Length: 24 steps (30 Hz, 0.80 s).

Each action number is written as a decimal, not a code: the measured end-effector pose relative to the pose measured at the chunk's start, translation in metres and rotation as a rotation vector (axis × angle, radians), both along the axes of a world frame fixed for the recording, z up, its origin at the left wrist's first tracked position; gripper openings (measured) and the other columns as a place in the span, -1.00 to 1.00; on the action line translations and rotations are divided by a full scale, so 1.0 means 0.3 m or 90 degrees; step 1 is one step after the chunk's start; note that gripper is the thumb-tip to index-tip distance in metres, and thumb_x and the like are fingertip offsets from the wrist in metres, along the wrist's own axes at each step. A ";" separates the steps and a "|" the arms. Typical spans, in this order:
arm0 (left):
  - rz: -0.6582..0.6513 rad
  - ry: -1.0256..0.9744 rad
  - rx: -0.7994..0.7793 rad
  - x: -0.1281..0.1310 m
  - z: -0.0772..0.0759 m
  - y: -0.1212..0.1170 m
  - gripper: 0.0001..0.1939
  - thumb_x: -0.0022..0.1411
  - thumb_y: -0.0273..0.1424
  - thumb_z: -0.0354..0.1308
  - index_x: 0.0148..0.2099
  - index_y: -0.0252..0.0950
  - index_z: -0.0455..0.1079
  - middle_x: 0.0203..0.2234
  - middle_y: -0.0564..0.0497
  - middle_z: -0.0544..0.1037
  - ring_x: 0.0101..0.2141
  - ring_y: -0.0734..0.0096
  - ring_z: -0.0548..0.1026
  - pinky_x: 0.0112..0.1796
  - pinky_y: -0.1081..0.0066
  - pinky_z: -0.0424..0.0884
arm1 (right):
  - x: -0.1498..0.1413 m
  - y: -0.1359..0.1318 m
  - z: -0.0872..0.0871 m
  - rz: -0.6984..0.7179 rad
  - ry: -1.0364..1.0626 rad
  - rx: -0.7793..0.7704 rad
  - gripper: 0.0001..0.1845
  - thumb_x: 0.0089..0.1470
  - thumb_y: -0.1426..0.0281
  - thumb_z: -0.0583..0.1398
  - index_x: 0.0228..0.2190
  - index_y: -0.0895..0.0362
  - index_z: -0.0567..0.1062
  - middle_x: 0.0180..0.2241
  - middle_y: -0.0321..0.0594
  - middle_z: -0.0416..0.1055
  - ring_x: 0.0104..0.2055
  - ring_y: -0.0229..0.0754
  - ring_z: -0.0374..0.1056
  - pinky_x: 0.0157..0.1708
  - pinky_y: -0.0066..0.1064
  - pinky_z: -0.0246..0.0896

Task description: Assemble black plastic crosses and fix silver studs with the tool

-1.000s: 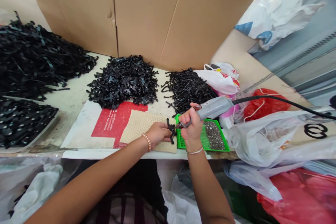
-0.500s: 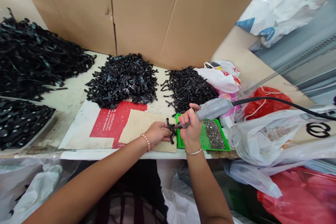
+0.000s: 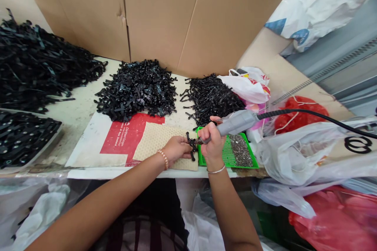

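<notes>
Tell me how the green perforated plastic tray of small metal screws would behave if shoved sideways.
The green perforated plastic tray looks thin and light, so it would probably slide easily. The small metal screws lie loose and would likely shift or spill over its low rim.

Both hands worked a small black part at the bench's front edge.
Left hand (image 3: pixel 176 150) pinched the black part (image 3: pixel 192 146) flat on a beige mat (image 3: pixel 156 139); right hand (image 3: pixel 212 141) gripped a grey power screwdriver (image 3: pixel 235 122) w/ its tip down on that part, black cord (image 3: pixel 318 116) running off to the right. Just right of the part sat a green tray (image 3: pixel 228 156) w/ a heap of small screws (image 3: pixel 240 151). Behind, three piles of black parts: centre pile (image 3: pixel 137 89), right pile (image 3: pixel 210 98), big left pile (image 3: pixel 38 66). A dark tray of parts (image 3: pixel 20 137) lay at far left. Cardboard wall (image 3: pixel 165 15) at the back; plastic bags (image 3: pixel 309 153) crowded the right side.
</notes>
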State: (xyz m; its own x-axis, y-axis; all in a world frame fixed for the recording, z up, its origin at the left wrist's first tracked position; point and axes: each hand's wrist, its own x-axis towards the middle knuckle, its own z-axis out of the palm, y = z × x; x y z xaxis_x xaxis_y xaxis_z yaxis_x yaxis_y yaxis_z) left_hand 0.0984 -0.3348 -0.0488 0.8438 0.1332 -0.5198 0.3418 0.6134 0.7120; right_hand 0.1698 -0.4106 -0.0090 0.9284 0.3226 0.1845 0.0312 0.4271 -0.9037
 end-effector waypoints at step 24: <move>0.007 0.012 -0.008 0.002 0.004 -0.003 -0.87 -0.06 -0.69 0.24 -0.45 -0.41 0.42 -0.53 -0.02 0.51 -0.51 0.48 0.49 -0.44 0.51 0.50 | 0.016 0.005 -0.038 0.142 -0.055 -0.054 -0.73 -0.03 0.22 0.27 -0.34 0.04 0.31 -0.72 -0.56 0.05 -0.72 -0.39 -0.04 -0.67 -0.52 -0.01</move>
